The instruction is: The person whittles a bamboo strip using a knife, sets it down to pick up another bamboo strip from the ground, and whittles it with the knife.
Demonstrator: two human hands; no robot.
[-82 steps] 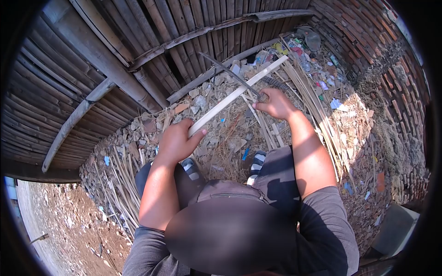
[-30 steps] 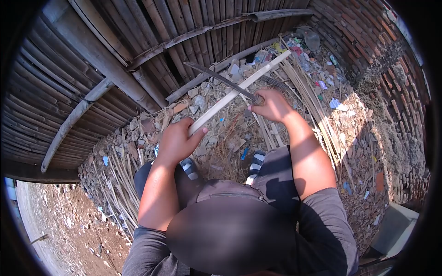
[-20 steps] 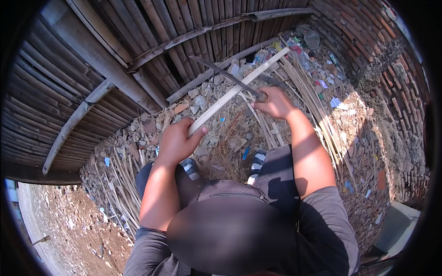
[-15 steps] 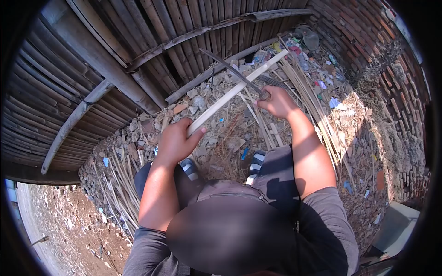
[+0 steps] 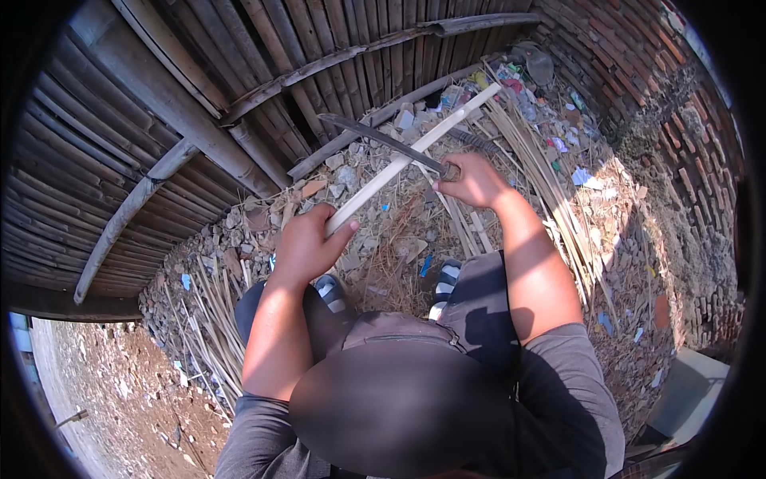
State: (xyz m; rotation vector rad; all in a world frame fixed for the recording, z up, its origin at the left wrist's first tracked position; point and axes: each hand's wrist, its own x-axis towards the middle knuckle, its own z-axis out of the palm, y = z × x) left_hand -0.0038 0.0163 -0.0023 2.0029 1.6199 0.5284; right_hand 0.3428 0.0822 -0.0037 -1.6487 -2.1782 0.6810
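Observation:
My left hand (image 5: 307, 243) is closed around the near end of a long pale bamboo strip (image 5: 375, 185), which slants up and away to the right. In my right hand (image 5: 472, 182) is the handle of a machete (image 5: 383, 139), its long dark blade pointing to the upper left. The blade crosses the strip near its middle and appears to lie against it. Fingers hide most of the handle and the strip's near end.
Bundles of thin bamboo strips lie on the ground at right (image 5: 550, 199) and left (image 5: 211, 315). A bamboo wall (image 5: 175, 96) rises ahead and left, a brick wall (image 5: 630, 64) at right. Rubble and litter (image 5: 527, 88) cover the ground around my sandalled feet (image 5: 447, 287).
The machete has slid down along the strip toward my left hand, and its blade has turned flatter. My right hand has shifted slightly left and down. My left hand has stayed nearly still.

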